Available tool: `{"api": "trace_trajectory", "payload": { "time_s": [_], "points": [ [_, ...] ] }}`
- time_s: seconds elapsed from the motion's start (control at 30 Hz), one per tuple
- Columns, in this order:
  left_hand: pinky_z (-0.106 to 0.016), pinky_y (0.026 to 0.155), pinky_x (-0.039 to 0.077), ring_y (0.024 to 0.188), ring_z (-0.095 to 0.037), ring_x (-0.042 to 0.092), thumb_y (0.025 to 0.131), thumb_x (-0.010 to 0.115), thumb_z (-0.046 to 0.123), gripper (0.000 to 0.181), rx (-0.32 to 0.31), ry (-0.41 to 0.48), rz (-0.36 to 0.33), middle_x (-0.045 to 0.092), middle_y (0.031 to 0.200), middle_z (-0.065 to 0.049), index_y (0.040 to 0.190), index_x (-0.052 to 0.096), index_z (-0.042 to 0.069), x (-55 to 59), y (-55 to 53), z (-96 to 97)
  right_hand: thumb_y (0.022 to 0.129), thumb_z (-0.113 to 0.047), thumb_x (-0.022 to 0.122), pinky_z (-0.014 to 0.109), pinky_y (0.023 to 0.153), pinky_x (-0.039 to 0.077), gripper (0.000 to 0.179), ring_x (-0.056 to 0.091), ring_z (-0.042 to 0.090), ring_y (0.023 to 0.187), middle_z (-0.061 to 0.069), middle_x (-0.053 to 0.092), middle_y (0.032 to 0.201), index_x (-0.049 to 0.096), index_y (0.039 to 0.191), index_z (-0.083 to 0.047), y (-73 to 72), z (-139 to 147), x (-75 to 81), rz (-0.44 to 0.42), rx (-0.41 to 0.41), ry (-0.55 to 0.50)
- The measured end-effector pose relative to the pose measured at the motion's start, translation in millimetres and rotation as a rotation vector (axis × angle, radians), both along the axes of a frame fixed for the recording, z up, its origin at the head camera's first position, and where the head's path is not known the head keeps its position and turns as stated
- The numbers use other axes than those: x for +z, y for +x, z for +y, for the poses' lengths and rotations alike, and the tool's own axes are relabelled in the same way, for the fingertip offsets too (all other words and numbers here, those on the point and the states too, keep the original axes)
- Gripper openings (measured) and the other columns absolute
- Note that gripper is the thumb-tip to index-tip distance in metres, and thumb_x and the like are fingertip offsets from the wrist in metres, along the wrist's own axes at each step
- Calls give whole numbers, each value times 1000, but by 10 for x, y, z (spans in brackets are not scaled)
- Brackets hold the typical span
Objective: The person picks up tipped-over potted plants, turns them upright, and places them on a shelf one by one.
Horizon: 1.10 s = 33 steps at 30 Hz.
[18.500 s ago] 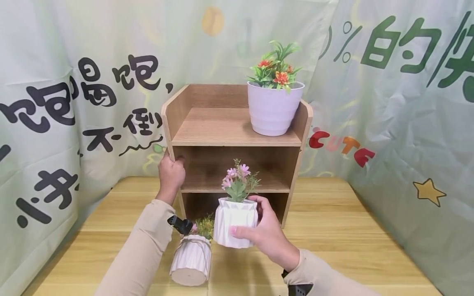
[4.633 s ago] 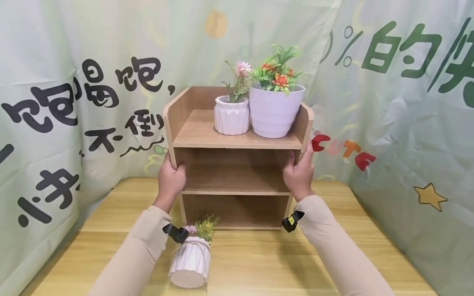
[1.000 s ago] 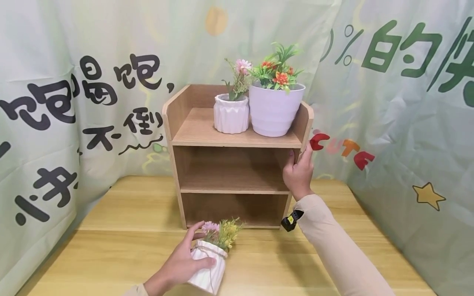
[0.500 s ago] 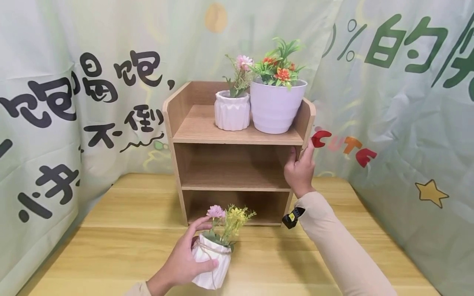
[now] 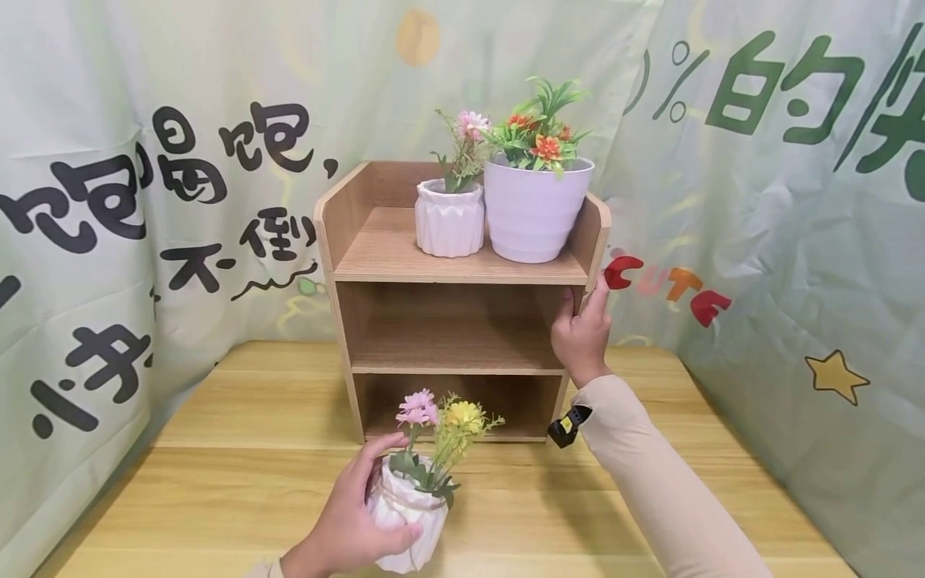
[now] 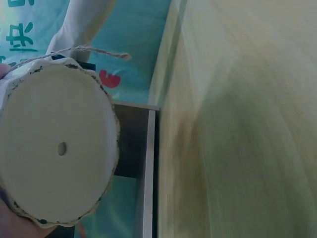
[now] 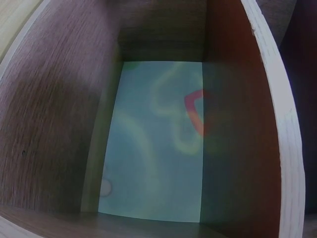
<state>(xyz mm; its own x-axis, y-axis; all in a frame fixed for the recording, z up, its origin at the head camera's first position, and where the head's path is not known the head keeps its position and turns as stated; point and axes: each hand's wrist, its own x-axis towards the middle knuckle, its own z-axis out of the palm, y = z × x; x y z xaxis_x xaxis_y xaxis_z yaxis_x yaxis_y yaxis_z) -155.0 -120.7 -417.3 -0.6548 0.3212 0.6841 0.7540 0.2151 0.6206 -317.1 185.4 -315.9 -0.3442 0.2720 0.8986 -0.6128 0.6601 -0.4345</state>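
Observation:
My left hand [image 5: 350, 518] grips a white pleated flowerpot [image 5: 419, 526] with twine round its neck and pink and yellow artificial flowers [image 5: 451, 429]. It is held tilted in front of the wooden shelf [image 5: 455, 279]. In the left wrist view, the raised pot's underside [image 6: 59, 134] shows a small hole. My right hand [image 5: 584, 333] holds the shelf's right side panel, thumb on the inner face; the other fingers are partly hidden. On the top board stand a small white pot [image 5: 450, 221] with pink flowers and a larger white pot [image 5: 536, 213] with orange-red flowers, side by side.
The shelf stands on a wood-grain table [image 5: 238, 466], its lower compartments facing me. Looking into one compartment, the right wrist view shows a wood panel [image 7: 44, 129] and an opening at the back. Printed fabric [image 5: 238, 48] hangs behind and at both sides.
Earlier my right hand placed the small pink-flowered pot on top, then took the shelf's right side. My left hand let go of the left side and lifted the lying pot, turning it more upright.

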Motion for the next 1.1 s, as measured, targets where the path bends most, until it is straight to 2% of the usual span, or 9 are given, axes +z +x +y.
{"api": "trace_trajectory", "payload": {
  "time_s": [0.13, 0.2, 0.3, 0.43, 0.57, 0.7, 0.87, 1.1],
  "points": [
    [-34, 82, 53, 100, -19, 60, 52, 91, 12, 97, 50, -4, 81, 55, 125, -12, 136, 44, 1, 4, 10, 6, 94, -9, 55, 55, 93, 45, 48, 59, 44, 109, 31, 57, 124, 37, 137, 3, 6, 2, 5, -7, 6, -10],
    [-35, 83, 53, 101, -20, 59, 51, 91, 11, 96, 74, 10, 108, 54, 126, -15, 135, 45, 0, 17, 15, 16, 95, -11, 54, 54, 94, 45, 47, 59, 43, 110, 31, 57, 125, 37, 137, 3, 7, 4, 8, -7, 4, -6],
    [-32, 87, 51, 109, -21, 56, 50, 90, 10, 93, 98, 49, 184, 51, 128, -19, 131, 46, -5, 16, 2, 28, 96, -11, 53, 54, 94, 45, 47, 59, 43, 110, 30, 57, 125, 37, 137, 4, 5, 6, 8, -6, 6, -2],
    [-26, 93, 47, 118, -24, 51, 55, 89, 16, 84, 94, 116, 333, 50, 126, -27, 121, 47, -14, -29, -54, 30, 95, -8, 54, 54, 93, 45, 47, 59, 43, 110, 30, 57, 125, 37, 137, 4, 2, 11, -2, -3, 3, 5],
    [-24, 92, 47, 118, -25, 51, 65, 87, 24, 76, 104, 159, 433, 50, 121, -32, 115, 47, -17, -24, -83, 28, 94, -8, 54, 55, 92, 46, 47, 59, 43, 109, 30, 58, 124, 38, 136, 3, -2, 6, -6, 2, -2, -7],
    [-23, 90, 48, 115, -26, 53, 72, 83, 33, 72, 154, 188, 517, 51, 116, -34, 112, 48, -16, 43, -97, 33, 94, -10, 54, 55, 92, 47, 46, 60, 43, 108, 30, 58, 123, 38, 136, 3, -4, -1, 0, 6, -5, -12],
    [-24, 91, 47, 112, -28, 55, 76, 79, 37, 70, 219, 219, 609, 53, 109, -36, 109, 49, -16, 171, -139, 56, 93, -6, 55, 55, 91, 47, 47, 60, 43, 107, 31, 59, 121, 38, 136, 4, 4, -6, 12, -1, -8, -12],
    [-23, 92, 47, 109, -28, 55, 79, 76, 39, 70, 254, 247, 641, 53, 104, -38, 107, 48, -18, 367, -171, 81, 93, -5, 55, 56, 91, 47, 47, 60, 44, 107, 31, 58, 121, 38, 135, 6, 10, -10, 10, -8, -13, -2]
  ]
}}
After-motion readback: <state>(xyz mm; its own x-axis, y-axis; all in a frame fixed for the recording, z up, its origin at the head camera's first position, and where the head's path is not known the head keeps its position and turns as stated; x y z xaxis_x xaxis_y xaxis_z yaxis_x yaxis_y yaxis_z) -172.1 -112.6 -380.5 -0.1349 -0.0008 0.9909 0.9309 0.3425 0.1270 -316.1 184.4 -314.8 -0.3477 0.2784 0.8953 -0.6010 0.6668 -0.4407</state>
